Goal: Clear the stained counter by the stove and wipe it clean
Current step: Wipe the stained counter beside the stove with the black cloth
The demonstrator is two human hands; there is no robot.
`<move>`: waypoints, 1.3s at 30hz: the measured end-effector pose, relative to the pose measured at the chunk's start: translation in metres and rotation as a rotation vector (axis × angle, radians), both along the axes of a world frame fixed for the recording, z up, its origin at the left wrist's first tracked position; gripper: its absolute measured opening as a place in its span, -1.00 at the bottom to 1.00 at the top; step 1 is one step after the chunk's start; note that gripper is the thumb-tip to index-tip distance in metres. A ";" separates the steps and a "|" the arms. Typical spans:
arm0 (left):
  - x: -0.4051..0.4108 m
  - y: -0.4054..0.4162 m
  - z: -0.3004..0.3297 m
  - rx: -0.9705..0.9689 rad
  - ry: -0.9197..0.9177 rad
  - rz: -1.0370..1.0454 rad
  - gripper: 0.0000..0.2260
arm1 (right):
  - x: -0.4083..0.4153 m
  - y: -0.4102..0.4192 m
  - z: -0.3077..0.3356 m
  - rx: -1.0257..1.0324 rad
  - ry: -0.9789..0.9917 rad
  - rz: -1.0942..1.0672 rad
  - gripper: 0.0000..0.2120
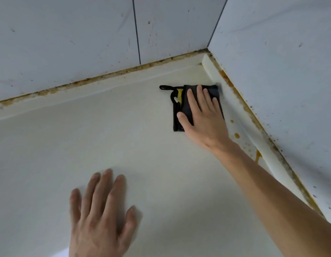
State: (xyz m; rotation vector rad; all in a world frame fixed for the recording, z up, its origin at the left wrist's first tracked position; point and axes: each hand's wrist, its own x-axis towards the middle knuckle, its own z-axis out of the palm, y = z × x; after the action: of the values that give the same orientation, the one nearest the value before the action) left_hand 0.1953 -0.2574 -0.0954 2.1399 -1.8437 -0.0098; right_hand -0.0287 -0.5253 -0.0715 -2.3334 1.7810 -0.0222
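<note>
A folded dark grey cloth (pixel 181 106) with a yellow patch and a black loop lies flat on the pale counter (pixel 133 138), near the back right corner. My right hand (pixel 201 115) presses on it with straight, spread fingers. My left hand (pixel 99 210) rests flat on the bare counter at the lower left, fingers spread. Orange-brown stains (pixel 236 135) dot the counter beside the raised right edge strip, just right of the cloth, and a longer streak (pixel 257 157) sits further along it.
Pale tiled walls (pixel 68 43) meet in a corner at the upper right. Brown grime (pixel 98 78) lines the joint between the back wall and the counter's raised lip, and also the right wall joint (pixel 253 115). Dark specks spatter the tiles.
</note>
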 end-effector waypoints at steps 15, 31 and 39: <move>0.005 0.005 -0.007 -0.013 -0.016 -0.030 -0.35 | -0.018 0.038 0.004 0.024 0.000 -0.021 -0.26; 0.006 0.004 -0.008 0.001 -0.040 -0.031 -0.33 | 0.015 -0.074 0.011 0.092 -0.050 -0.015 -0.20; 0.007 0.005 -0.006 0.028 -0.031 -0.047 -0.34 | -0.022 0.056 0.005 -0.002 -0.022 -0.116 -0.29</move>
State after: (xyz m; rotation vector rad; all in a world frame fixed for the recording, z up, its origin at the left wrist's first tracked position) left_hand 0.2027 -0.2525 -0.1015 2.1263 -1.9217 -0.0131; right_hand -0.0510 -0.4693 -0.0666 -2.2187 1.9041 -0.0673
